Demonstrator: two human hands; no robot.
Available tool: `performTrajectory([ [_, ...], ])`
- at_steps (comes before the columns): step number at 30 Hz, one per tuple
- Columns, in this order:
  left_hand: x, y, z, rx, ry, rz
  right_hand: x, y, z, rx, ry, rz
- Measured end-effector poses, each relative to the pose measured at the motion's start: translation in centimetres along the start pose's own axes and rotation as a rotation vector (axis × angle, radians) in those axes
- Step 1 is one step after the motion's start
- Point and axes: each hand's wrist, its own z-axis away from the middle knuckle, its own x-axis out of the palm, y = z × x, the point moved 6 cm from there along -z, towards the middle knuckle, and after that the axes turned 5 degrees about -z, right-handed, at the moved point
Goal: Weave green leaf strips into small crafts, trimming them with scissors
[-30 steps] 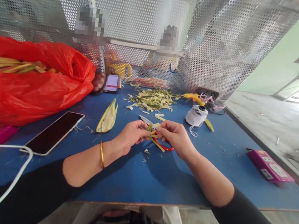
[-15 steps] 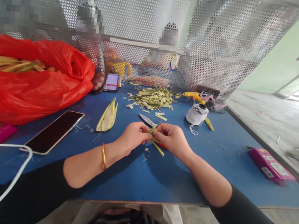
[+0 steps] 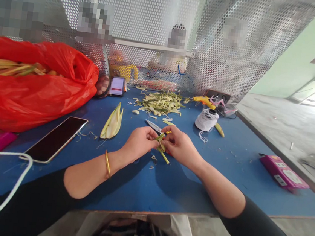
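Green strip (image 3: 165,156) is lying between the left hand (image 3: 140,142) and the right hand (image 3: 182,145), over the middle of the blue table (image 3: 149,193), its lower end pointing toward the front edge. Blue surface is stretching between the forearms down to that edge, while scissors (image 3: 153,126) are lying just beyond the fingers, partly hidden by the hands. At the far side, a perforated screen (image 3: 154,19) is rising behind a heap of trimmings (image 3: 161,103). To the left, a red plastic bag (image 3: 34,100) is gaping open and holding long pale husks (image 3: 18,68). Both forearms are angling inward, the hands nearly meeting. The left is pinching the strip between thumb and fingers. The right is resting its thumb against it, forefinger standing off; whether its hidden fingers are gripping cannot be told.
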Motion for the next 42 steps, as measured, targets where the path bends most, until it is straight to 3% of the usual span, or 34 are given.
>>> performTrajectory([
  [4,0.0,0.0,-0.1,0.019,-0.015,-0.039,-0.4,-0.1,0.0,0.000,0.080,-0.005],
  [10,-0.2,0.7,-0.1,0.157,-0.028,-0.195,0.8,0.3,0.0,0.117,-0.122,-0.398],
  [21,0.2,2.7,1.4,0.289,-0.077,-0.368,-0.7,0.4,0.0,0.259,0.064,-0.575],
  [25,0.3,2.9,1.6,0.282,-0.088,-0.334,-1.2,-0.2,0.2,0.209,0.131,-0.619],
  [28,0.5,3.2,1.8,0.276,-0.178,-0.331,-1.6,-0.5,0.2,0.150,0.178,-0.637],
  [32,0.8,3.3,1.8,0.269,-0.375,-0.268,-1.4,0.2,0.2,0.205,0.143,-0.695],
  [42,2.0,2.2,1.9,0.197,-0.615,-0.114,-0.4,0.9,-0.2,0.369,-0.071,-0.801],
])
